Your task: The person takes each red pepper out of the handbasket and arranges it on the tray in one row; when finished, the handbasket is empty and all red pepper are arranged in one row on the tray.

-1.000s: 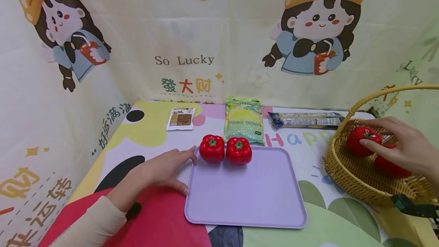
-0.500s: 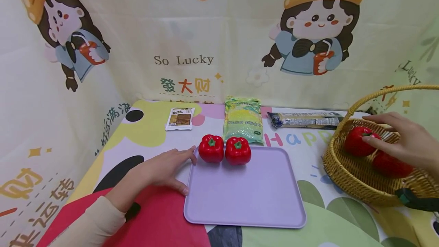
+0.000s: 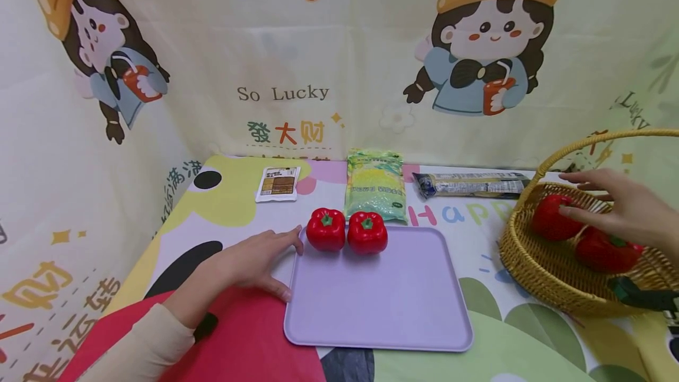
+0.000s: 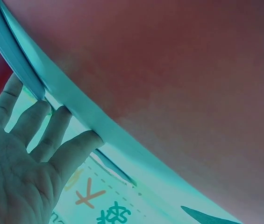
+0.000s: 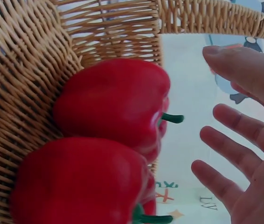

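In the head view my left hand (image 3: pixel 260 264) rests at the left edge of a lilac tray (image 3: pixel 382 299), fingers and thumb spread along its rim. Two red bell peppers with green stems, the left pepper (image 3: pixel 326 230) and the right pepper (image 3: pixel 367 233), sit side by side at the tray's back left. Over a wicker basket (image 3: pixel 557 293) at far right hovers my right hand (image 3: pixel 631 211). The right wrist view shows its fingers apart and holding nothing, beside an upper red bell pepper (image 5: pixel 113 102) and a lower one (image 5: pixel 80 182) lying in the basket.
Behind the tray lie a green-yellow packet (image 3: pixel 375 187), a small white-brown sachet (image 3: pixel 278 184) and a long dark-and-gold package (image 3: pixel 472 185). The basket's tall handle (image 3: pixel 578 146) arches up on the right. A printed cloth wall (image 3: pixel 361 63) closes off the back.
My right hand has lifted slightly above the basket's peppers. Those peppers have shifted or turned a little, and a stem now shows on the nearer one. The left hand stays put.
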Tool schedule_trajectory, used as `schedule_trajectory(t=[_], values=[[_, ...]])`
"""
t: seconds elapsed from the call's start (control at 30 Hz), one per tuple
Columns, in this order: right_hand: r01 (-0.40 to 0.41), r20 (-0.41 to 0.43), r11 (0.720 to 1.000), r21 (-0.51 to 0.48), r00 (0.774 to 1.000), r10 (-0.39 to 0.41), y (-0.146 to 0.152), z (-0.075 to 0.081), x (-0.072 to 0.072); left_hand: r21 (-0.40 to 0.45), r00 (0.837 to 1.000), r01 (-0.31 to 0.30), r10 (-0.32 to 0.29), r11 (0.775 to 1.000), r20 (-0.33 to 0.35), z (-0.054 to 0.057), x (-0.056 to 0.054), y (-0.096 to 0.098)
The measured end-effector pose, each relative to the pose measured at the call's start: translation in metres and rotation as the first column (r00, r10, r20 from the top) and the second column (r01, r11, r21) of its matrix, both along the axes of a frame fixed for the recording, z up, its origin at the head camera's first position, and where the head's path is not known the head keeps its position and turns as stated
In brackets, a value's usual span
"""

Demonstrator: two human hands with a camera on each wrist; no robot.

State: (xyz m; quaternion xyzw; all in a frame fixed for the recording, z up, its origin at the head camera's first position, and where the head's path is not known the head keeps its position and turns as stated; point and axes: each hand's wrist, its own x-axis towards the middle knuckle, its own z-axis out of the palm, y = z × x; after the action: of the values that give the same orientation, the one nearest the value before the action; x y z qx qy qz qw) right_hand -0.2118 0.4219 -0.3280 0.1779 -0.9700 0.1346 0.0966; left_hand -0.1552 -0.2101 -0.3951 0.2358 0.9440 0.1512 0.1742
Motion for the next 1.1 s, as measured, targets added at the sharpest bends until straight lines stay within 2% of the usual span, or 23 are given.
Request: schedule_trajectory(t=[0.23, 0.67, 0.9, 1.1], values=[[-0.051, 0.000, 0.998, 0.047, 0.999, 0.051, 0.003, -0.014, -0.003, 0.002, 1.000, -0.001, 0.001, 1.000, 0.010, -0.001, 0.000, -0.001], [-0.053, 0.020, 0.997, 0.061, 0.998, 0.052, 0.006, -0.017, -0.005, -0.013, 1.000, 0.002, -0.002, 1.000, 0.006, 0.002, -0.002, 0.001], [-0.025, 0.106, 0.995, 0.093, 0.994, 0.015, 0.001, -0.014, -0.009, -0.004, 1.000, 0.021, -0.021, 1.000, -0.010, 0.002, -0.001, -0.001], [-0.041, 0.173, 0.989, 0.144, 0.985, 0.016, -0.001, -0.013, -0.007, -0.006, 1.000, 0.020, -0.020, 1.000, -0.002, 0.000, 0.000, 0.000]])
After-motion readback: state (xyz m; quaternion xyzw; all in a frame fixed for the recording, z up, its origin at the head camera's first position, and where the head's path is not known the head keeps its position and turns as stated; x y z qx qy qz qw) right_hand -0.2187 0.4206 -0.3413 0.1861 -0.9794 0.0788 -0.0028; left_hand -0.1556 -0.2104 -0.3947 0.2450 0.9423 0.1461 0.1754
